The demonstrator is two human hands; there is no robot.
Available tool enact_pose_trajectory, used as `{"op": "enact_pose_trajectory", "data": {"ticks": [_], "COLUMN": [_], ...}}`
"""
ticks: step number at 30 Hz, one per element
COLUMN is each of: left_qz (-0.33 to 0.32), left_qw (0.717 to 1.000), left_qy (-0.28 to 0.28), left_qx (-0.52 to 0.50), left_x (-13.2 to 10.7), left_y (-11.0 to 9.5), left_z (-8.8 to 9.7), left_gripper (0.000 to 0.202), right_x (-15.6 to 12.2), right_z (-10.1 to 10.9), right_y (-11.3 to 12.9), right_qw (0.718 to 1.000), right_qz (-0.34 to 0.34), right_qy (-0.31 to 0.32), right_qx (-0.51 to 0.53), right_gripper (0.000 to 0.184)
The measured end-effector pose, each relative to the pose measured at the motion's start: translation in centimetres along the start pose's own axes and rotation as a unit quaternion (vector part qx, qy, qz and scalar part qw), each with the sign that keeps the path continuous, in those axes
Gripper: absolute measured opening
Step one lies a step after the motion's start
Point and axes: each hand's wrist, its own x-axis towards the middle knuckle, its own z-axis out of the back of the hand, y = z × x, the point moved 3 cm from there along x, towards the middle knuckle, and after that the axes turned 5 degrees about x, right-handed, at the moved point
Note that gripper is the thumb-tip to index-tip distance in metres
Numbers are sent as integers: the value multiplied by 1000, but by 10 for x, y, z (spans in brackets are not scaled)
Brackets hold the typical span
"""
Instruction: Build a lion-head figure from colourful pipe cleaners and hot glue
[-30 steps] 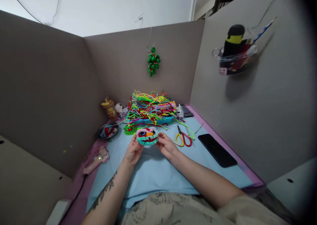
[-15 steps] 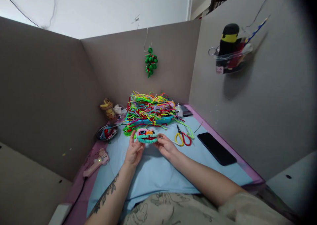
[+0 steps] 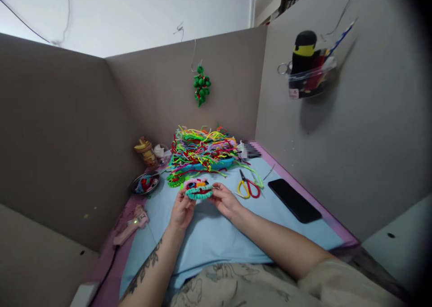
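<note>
Between my two hands is a small pipe-cleaner figure [image 3: 199, 191], with a turquoise lower rim, a red middle, and pink, blue and orange parts on top. My left hand [image 3: 183, 208] pinches its left end, thumb in front. The fingers of my right hand [image 3: 223, 199] close on its right end, near a thin pale strand. A green pipe-cleaner piece [image 3: 174, 179] lies on the cloth just behind my left fingers. Behind the figure, a blue tray [image 3: 218, 164] is heaped with many-coloured pipe cleaners [image 3: 202, 147].
Scissors [image 3: 249, 187] with yellow and red handles lie right of my hands, beside a black phone [image 3: 294, 200]. To the left are a pink glue gun [image 3: 132, 228] with a lit light and a dark bowl [image 3: 133, 187] of coloured pieces. Grey partitions [image 3: 182, 91] enclose the table.
The figure has tipped slightly, its top turned farther from view, and both hands still grip it. The whole view has shifted a little.
</note>
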Motion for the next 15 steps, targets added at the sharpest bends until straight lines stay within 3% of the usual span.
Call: {"op": "enact_pose_trajectory", "data": {"ticks": [7, 15], "left_qz": [33, 34], "left_qw": [999, 999], "left_qy": [17, -5], "left_qx": [-3, 4], "left_x": [1, 3], "left_y": [0, 2], "left_z": [3, 10], "left_gripper": [37, 29], "right_x": [1, -3], "right_z": [-2, -6], "right_y": [8, 12], "right_qw": [999, 997], "right_qz": [36, 63], "right_qy": [10, 18], "right_qx": [-15, -35], "right_gripper": [37, 36]}}
